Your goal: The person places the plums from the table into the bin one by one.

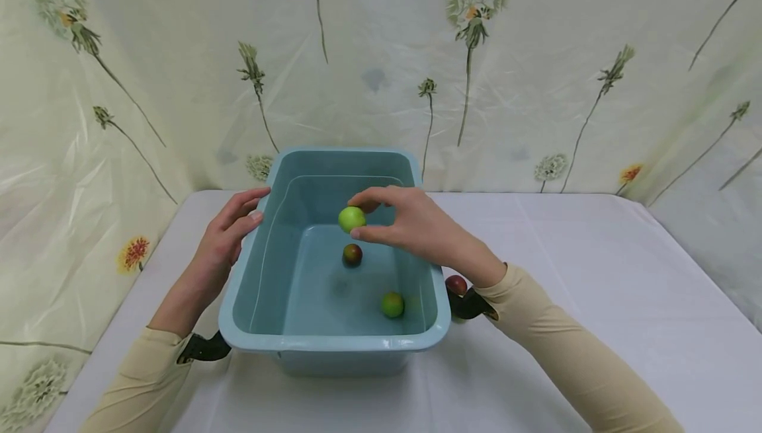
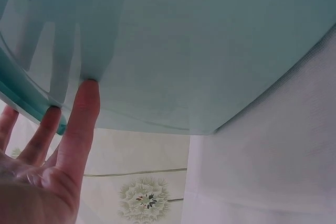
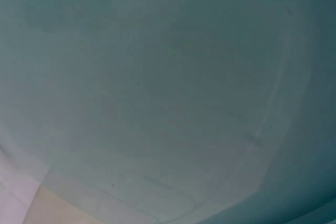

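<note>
A light blue plastic basin (image 1: 333, 342) stands in the middle of the table. Above its inside, my right hand (image 1: 411, 221) pinches a small, round, bright green fruit (image 1: 352, 219) between thumb and fingers. On the basin floor lie a dark red-green fruit (image 1: 352, 254) and another green fruit (image 1: 392, 304), this one near the front right corner. My left hand (image 1: 223, 235) rests with its fingers extended against the left rim; in the left wrist view its fingertips (image 2: 90, 90) touch the basin's outer wall. Only the basin wall (image 3: 157, 87) fills most of the right wrist view.
A red fruit (image 1: 456, 284) lies outside the basin on the right, partly hidden by the black wrist strap (image 1: 470, 304). White cloth covers the table (image 1: 595, 301). A flowered plastic sheet (image 1: 369, 43) hangs behind and at both sides.
</note>
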`<state>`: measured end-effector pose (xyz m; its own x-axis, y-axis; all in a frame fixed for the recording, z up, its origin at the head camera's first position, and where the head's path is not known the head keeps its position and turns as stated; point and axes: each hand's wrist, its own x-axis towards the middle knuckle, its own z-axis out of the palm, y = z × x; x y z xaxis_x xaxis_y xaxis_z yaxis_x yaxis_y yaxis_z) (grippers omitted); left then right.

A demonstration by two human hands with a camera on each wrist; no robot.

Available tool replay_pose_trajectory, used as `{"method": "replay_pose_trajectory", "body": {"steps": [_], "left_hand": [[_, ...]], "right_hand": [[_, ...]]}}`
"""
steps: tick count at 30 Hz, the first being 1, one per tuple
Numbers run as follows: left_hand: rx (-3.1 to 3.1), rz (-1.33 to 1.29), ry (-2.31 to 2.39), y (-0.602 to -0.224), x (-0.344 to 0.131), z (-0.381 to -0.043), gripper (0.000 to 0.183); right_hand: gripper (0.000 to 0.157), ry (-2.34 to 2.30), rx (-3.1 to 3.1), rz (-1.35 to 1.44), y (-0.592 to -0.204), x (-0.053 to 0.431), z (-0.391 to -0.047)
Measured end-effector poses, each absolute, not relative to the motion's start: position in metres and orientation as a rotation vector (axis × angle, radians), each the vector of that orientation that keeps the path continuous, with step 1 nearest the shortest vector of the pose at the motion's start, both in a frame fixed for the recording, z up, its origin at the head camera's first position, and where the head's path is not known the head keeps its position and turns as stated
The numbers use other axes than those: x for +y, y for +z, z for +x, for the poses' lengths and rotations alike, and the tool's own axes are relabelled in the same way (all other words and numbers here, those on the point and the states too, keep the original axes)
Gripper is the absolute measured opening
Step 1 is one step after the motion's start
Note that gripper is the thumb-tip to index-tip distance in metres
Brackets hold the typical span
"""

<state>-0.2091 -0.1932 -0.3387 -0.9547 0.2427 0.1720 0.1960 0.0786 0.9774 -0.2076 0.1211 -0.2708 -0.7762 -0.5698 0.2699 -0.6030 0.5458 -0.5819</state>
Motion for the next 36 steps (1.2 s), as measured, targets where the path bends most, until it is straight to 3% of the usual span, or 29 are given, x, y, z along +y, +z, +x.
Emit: {"method": "replay_pose_trajectory", "body": {"steps": [6, 15, 22, 36], "left_hand": [[2.292, 0.451, 2.054, -0.3389, -0.1930, -0.2098, 0.044], [2.302, 0.440, 2.061, -0.3391, -0.1923, -0.2085, 0.043], [2.306, 0.437, 2.056, -0.3392, -0.1915, -0.2084, 0.044], [2.276, 0.459, 2.080, -0.3401, -0.1920, -0.2095, 0.044]], "right_hand": [[0.027, 0.862, -2.859, 1.002, -0.2702, 0.1182, -0.2087], [0.032, 0.707, -2.929, 0.992, -0.2699, 0.1162, -0.2084], [0.037, 0.719, -2.909, 1.009, -0.2703, 0.1180, -0.2078], [0.032, 0.982, -2.769, 0.990, -0.2755, 0.1218, -0.2065]]}}
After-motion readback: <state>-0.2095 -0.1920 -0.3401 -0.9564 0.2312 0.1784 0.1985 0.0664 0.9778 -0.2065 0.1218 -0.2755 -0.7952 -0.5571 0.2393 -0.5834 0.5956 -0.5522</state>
